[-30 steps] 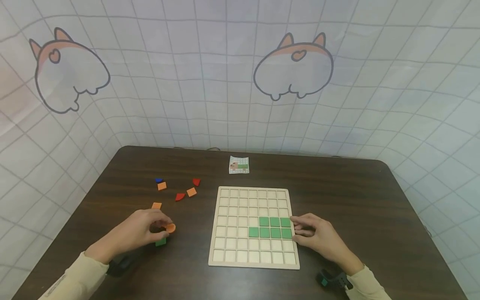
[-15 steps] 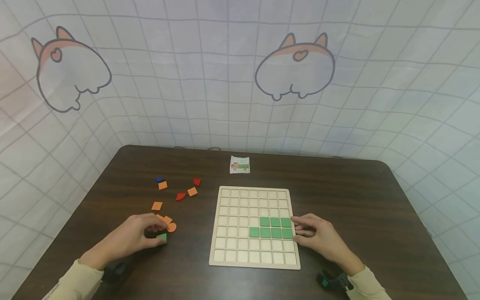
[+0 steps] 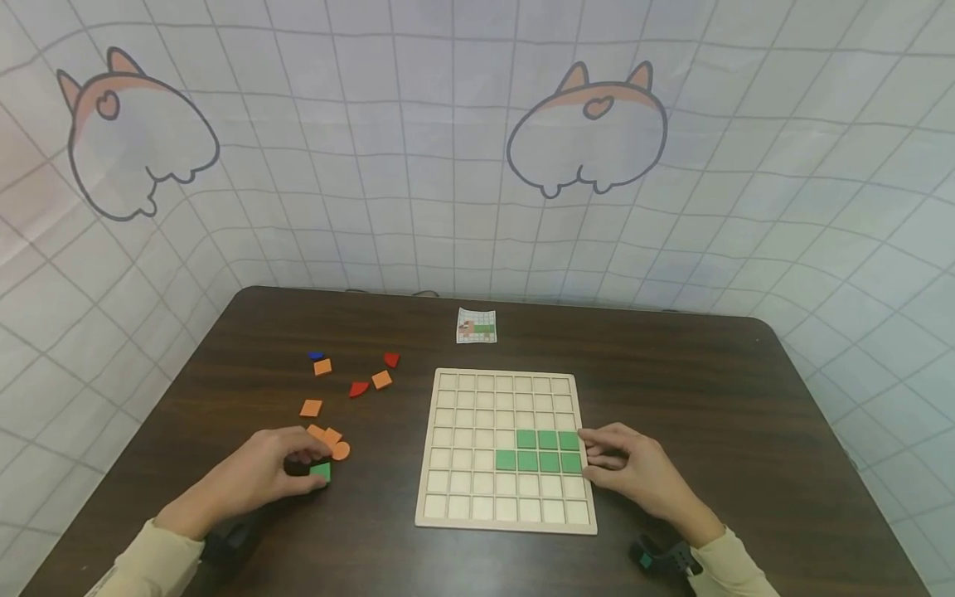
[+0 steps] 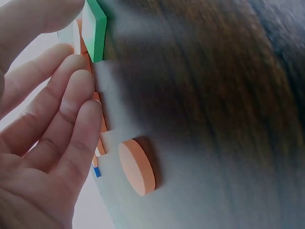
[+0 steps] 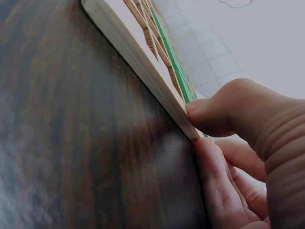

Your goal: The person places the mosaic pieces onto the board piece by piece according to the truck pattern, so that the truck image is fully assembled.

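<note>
- The left hand [image 3: 257, 474] lay at the lower left of the head frame, its thumb and fingers pinching a green square tile [image 3: 321, 472] held down on the dark table [image 3: 716, 414].
- The gridded wooden board [image 3: 488, 507] lay to the right of that grip, in the lower centre of the frame; its nearest bare cells were well apart from the tile, across a strip of table.
- Seven green tiles [image 3: 537, 452] occupied two rows at the board's right side, three over four.
- The right hand [image 3: 634, 473] rested against the board's right edge, thumb on top of the rim and fingers curled along the side, gripping the rim.
- The left hand was the nearer of the two to the loose tile; the right hand was the nearer to the filled cells.
- Orange pieces [image 3: 328, 439], among them a disc, lay just beyond the left fingertips; further orange, red and blue pieces lay scattered at the upper left of the table.
- The left wrist view showed the green square tile [image 4: 95, 28] edge-on at the upper left, with the orange disc [image 4: 137, 166] apart from the fingers [image 4: 71, 124]; the head view did not resolve this gap.
- The right wrist view showed the thumb [image 5: 228, 109] pressed on the board's rim [image 5: 138, 62], a contact that the head view showed only coarsely.
</note>
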Motion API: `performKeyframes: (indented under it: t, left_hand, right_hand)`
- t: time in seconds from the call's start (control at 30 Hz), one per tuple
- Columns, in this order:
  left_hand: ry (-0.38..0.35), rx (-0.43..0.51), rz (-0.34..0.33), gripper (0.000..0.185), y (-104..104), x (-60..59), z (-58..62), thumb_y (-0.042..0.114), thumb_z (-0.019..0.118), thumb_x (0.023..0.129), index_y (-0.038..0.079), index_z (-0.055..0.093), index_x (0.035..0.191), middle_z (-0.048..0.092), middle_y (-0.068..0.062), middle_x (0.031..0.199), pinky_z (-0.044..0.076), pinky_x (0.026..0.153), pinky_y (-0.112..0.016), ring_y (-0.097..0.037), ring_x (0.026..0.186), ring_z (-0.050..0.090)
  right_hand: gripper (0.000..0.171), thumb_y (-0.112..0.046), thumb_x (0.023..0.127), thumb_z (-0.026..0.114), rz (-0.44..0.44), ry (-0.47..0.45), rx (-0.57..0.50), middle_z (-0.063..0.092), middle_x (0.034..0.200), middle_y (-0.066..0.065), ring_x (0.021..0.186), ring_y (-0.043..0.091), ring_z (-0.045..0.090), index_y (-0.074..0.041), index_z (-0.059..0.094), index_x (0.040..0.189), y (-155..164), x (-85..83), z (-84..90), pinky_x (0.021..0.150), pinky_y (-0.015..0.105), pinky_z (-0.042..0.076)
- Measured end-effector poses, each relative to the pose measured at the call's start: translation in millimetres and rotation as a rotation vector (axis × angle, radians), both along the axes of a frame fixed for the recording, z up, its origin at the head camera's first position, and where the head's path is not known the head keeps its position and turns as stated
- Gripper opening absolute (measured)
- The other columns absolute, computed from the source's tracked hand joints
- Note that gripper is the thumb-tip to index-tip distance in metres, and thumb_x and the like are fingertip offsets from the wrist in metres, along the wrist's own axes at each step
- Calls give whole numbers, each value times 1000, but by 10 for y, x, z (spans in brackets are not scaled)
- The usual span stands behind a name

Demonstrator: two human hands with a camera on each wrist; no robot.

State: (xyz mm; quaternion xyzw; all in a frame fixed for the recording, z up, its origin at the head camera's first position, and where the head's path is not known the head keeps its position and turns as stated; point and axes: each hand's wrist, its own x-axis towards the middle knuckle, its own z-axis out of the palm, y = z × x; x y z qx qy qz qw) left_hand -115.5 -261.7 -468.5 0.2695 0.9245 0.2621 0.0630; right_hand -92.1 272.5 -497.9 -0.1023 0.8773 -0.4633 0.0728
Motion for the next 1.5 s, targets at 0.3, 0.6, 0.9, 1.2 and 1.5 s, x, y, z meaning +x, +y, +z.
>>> performKeyframes:
  t: [0.3, 0.6, 0.9, 1.2, 1.5]
  left_hand:
    - [-65, -35, 6, 29, -2, -11, 15, 30, 84, 85, 21, 75, 112, 72, 12, 105, 57, 75, -22, 4, 89, 62]
    - [-61, -31, 7, 24, 20, -16, 27, 25, 83, 87, 19, 75, 109, 72, 11, 101, 56, 72, -21, 5, 85, 61]
    - [-60, -50, -5, 19, 70, -28, 36, 23, 81, 87, 21, 75, 105, 70, 14, 97, 54, 71, -21, 6, 83, 58]
    - [-42, -22, -15, 17, 96, -41, 75, 21, 81, 87, 25, 74, 102, 69, 15, 96, 54, 71, -21, 5, 82, 59]
    - [-38, -4, -12, 18, 163, -100, 104, 22, 80, 89, 19, 75, 106, 71, 14, 96, 53, 68, -19, 6, 79, 59]
  right_hand:
    - [56, -23, 89, 83, 12, -14, -38, 65, 124, 11, 100, 0, 67, -5, 65, 138, 11, 9, 41, 88, 14, 58]
    - [56, -24, 89, 83, 11, -8, -47, 65, 124, 11, 101, 1, 66, -4, 65, 138, 19, 9, 45, 90, 16, 58]
    - [53, -20, 88, 83, 2, 8, -20, 65, 122, 11, 98, -3, 66, -4, 67, 136, 10, 20, 17, 88, 16, 58]
    - [53, -21, 88, 83, 1, -3, -23, 65, 122, 10, 99, -1, 66, -5, 67, 136, 5, 23, 13, 88, 16, 58]
    - [53, -21, 87, 84, -1, -6, -31, 66, 121, 9, 99, 0, 66, -6, 67, 136, -5, 11, 19, 88, 15, 58]
